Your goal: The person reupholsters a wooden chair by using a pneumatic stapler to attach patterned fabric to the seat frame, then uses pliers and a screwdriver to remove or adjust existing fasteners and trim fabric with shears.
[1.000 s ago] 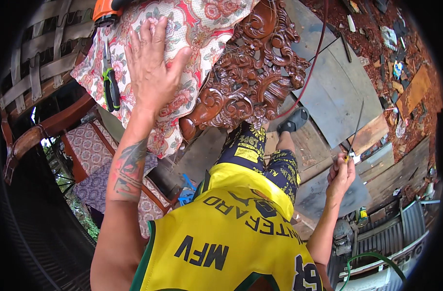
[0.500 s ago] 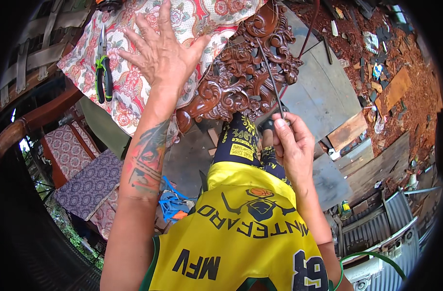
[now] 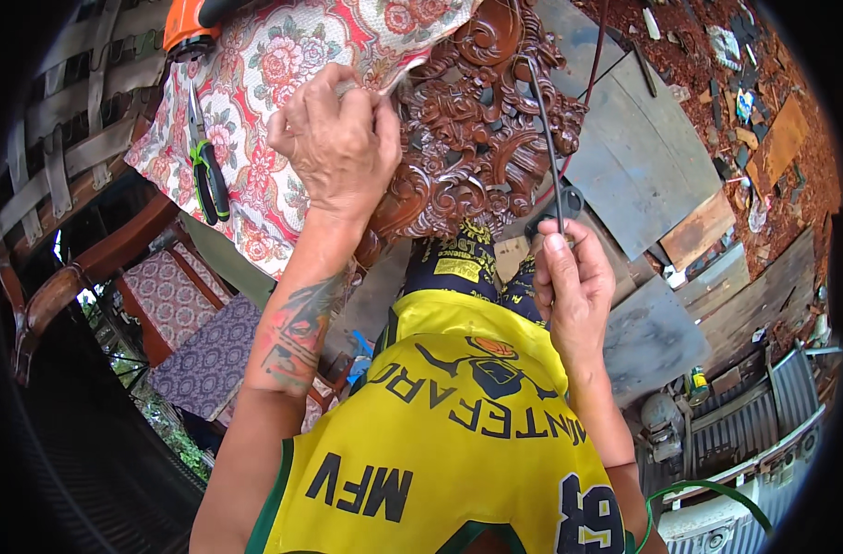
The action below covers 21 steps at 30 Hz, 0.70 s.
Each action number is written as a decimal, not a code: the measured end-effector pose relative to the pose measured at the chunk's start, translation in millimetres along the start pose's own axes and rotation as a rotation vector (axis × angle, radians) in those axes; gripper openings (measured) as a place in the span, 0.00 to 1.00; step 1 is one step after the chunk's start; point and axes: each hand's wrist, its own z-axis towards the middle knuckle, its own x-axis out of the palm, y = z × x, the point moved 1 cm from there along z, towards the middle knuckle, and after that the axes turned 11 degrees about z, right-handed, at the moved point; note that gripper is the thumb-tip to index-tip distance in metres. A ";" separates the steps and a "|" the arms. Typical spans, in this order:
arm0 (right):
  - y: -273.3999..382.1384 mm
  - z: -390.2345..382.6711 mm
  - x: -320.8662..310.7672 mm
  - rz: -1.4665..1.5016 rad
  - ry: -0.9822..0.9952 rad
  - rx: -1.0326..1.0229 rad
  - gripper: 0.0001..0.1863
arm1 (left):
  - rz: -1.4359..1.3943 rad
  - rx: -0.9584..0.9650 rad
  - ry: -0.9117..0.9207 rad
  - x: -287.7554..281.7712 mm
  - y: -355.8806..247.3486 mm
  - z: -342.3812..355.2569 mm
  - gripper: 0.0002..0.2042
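Note:
My left hand [image 3: 338,138] rests on the floral fabric [image 3: 297,55], its fingers curled and closed on the cloth near its lifted right edge. A brown, glossy carved wooden panel [image 3: 467,138] with scrollwork shows beside that edge. My right hand [image 3: 573,277] is closed on the lower end of a thin dark metal rod [image 3: 547,138]. The rod slants up along the carving's right side, its far end over the wood. Left of my left hand, long-nose pliers [image 3: 206,171] with black and green handles lie on the fabric.
An orange and black tool [image 3: 191,32] sits at the fabric's upper left. Wooden slats with straps [image 3: 57,175] and a curved wooden arm [image 3: 107,258] stand at left. Grey boards [image 3: 633,166] lie at right, beside reddish debris-strewn ground [image 3: 763,83]. My legs are below the carving.
My left hand has gone from spread flat to curled on the fabric, nearer the carving. My right hand, with the rod, has shifted slightly right. The view has also moved, showing more of the orange tool.

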 end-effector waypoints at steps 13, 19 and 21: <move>-8.4 -2.0 -14.6 0.087 0.082 0.032 0.15 | -0.119 -0.121 0.069 2.4 8.1 6.5 0.05; -5.1 2.9 3.9 0.022 0.144 0.015 0.12 | -0.350 -0.008 -0.031 1.3 32.6 20.6 0.15; 2.0 8.3 16.5 -0.017 0.200 0.138 0.11 | -0.330 0.017 -0.023 7.7 35.1 31.0 0.28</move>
